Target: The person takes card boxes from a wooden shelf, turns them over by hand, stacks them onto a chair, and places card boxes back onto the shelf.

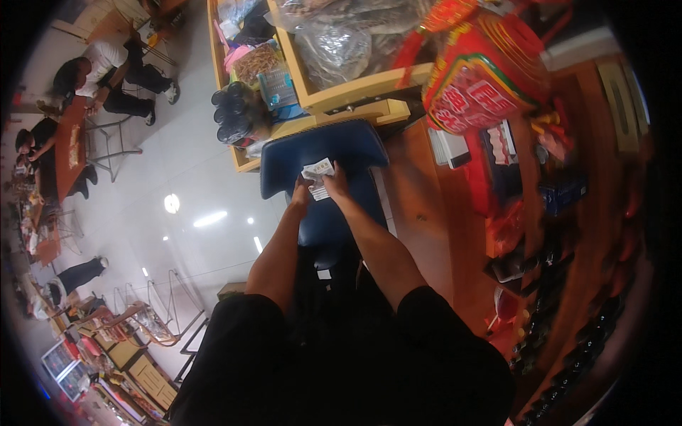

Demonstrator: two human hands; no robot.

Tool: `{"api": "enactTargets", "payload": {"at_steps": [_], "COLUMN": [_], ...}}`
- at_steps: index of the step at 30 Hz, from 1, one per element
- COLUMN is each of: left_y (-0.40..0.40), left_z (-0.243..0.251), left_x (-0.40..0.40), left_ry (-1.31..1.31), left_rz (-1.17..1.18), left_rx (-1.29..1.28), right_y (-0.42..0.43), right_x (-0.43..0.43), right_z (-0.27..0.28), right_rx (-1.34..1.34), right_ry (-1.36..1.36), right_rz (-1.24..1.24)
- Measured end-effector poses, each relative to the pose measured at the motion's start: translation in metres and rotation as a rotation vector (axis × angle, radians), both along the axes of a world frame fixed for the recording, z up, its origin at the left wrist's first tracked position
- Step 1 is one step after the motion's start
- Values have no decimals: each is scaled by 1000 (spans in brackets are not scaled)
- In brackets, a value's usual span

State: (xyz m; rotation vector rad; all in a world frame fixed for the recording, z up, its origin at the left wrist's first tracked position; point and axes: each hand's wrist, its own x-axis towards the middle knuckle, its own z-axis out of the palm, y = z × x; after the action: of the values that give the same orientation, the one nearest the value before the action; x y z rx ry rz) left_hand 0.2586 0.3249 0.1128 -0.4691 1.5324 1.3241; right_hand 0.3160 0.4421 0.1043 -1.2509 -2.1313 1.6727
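A small stack of white printed cards or packets point(318, 168) is held out in front of me, its lower edges fanned in steps. My left hand point(302, 191) grips the stack along its left side. On the right side my right hand point(335, 185) holds it, with the thumb lying across the top face. Both hands are above the seat of a dark blue padded chair point(325, 139), whose curved backrest is just beyond the stack. The fingers under the stack are hidden.
Beyond the chair stand a wooden display case point(367, 88) with plastic-wrapped goods and several black-capped bottles point(234, 112). A red hanging decoration point(479, 80) bears writing. Wooden shelves point(458, 223) line the right. At left, a person point(101, 69) sits by a table point(69, 144).
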Motion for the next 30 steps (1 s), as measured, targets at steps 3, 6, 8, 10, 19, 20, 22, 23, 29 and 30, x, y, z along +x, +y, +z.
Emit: {"api": "enactTargets", "payload": {"at_steps": [3,6,8,10,19,20,22,23,29,30], "left_y": [-1,21,-12,-9,-16,-28,-65,-71,-133,-139], "left_z": [-33,-3,-49,-58,-60,-56,-64,-51,-35,-30], "left_x": [-18,-10,-28,-36,-44,-41,-31,-29,-7,-3], "left_ry": [334,24,158,252,220,-114,-56,-115,-140,-70], "left_rz": [-201,-47,-112,-224,-402,-274,-268,-201,132,246], "left_rx": [64,-12,71,169,166,87,118,104,-33,-80], "right_y": [6,23,12,15,10,-12,-52,-57,-128,-136], "right_x": [-14,16,-8,-8,-8,-9,-12,-6,-22,-26], "right_z": [-20,-50,-39,-40,-45,-39,-23,-27,-7,0], "right_rx": [222,112,41,90,81,234,391,404,131,137], "right_ry": [-72,-322,-322,-375,-294,-325,-309,-287,-267,-262], "right_rz": [-3,-38,-23,-4,27,25,45,39,108,143]}}
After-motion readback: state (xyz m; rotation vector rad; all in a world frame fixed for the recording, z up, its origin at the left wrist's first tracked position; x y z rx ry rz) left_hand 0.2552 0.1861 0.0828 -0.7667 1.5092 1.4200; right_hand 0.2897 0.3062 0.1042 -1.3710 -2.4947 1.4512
